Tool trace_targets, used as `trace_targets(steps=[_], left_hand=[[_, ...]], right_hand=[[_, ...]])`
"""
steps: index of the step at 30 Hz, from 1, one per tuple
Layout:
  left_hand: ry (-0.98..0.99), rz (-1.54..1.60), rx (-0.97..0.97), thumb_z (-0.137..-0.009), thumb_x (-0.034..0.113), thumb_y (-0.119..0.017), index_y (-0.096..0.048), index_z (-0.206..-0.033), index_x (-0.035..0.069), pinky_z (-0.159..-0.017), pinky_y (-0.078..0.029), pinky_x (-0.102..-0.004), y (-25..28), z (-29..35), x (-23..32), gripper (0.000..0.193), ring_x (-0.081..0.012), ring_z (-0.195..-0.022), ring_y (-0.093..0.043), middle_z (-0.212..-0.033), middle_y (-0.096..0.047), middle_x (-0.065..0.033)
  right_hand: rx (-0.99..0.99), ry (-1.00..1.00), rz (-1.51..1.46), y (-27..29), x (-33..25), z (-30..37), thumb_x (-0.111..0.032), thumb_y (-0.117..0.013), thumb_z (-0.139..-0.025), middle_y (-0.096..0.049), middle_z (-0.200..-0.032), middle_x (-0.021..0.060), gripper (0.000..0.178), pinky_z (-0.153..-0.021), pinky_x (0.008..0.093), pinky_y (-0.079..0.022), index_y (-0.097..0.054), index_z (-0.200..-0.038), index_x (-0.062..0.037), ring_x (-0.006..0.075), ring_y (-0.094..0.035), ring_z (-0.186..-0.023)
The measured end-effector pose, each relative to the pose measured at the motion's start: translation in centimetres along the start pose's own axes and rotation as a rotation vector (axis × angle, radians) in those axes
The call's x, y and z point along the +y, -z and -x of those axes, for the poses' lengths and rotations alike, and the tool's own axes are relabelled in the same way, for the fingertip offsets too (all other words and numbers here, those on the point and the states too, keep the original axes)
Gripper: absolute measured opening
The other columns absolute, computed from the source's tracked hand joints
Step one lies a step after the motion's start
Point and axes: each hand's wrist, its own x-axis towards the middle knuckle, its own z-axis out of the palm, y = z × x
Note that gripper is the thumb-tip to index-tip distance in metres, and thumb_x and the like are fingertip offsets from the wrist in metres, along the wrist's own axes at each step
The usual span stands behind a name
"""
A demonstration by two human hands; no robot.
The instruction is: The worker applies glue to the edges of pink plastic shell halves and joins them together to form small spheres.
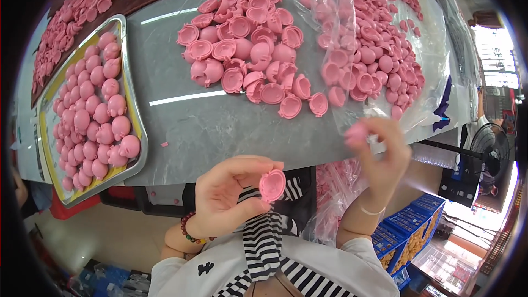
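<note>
Between thumb and fingertips, my left hand (223, 195) pinches a pink plastic half-shell (272, 186), its hollow side showing. My right hand (388, 157), smeared by motion, is raised to the right by the table edge. It holds a small pink plastic piece (357, 133), too blurred to tell its exact shape. Beyond both hands lies a loose heap of pink half-shells (242, 47), some hollow side up, some dome up. Close past my right hand, a clear plastic bag (341, 22) lies partly over many more pink shells (379, 60).
At left, a metal tray (144, 157) with a yellow lining holds rows of round pink pieces (91, 115). More pink parts (82, 14) lie on a brown cloth at far left. Blue crates (412, 220) and a black fan (488, 148) stand at right, off the grey table (187, 126).
</note>
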Motion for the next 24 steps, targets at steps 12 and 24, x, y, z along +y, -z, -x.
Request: trace_targets(steps=[12, 24], left_hand=[[0.012, -0.093, 0.060, -0.072, -0.010, -0.058, -0.047, -0.110, -0.007, -0.085, -0.045, -0.0306, 0.3, 0.3, 0.1, 0.040, -0.0213, -0.101, -0.052, -0.114, -0.046, -0.0186], [-0.141, -0.525, 0.078, -0.067, 0.000, -0.068, -0.058, -0.101, -0.002, -0.071, -0.049, -0.0269, 0.1, 0.3, -0.5, 0.036, -0.0197, -0.085, -0.059, -0.103, -0.056, -0.0171]], right_hand=[[-0.251, 0.155, -0.020, -3.4, -2.1, 0.7, -0.008, -0.070, -0.052, -0.056, -0.082, 0.0087, 0.039, -0.065, 0.0289, -0.042, -0.061, -0.090, -0.0004, 0.0217, -0.053, -0.073], [-0.183, 0.195, -0.526, -4.7, -4.9, 1.9, -0.012, -0.076, -0.055, -0.061, -0.083, 0.0060, 0.037, -0.059, 0.0266, -0.044, -0.062, -0.089, -0.0047, 0.0184, -0.057, -0.070]])
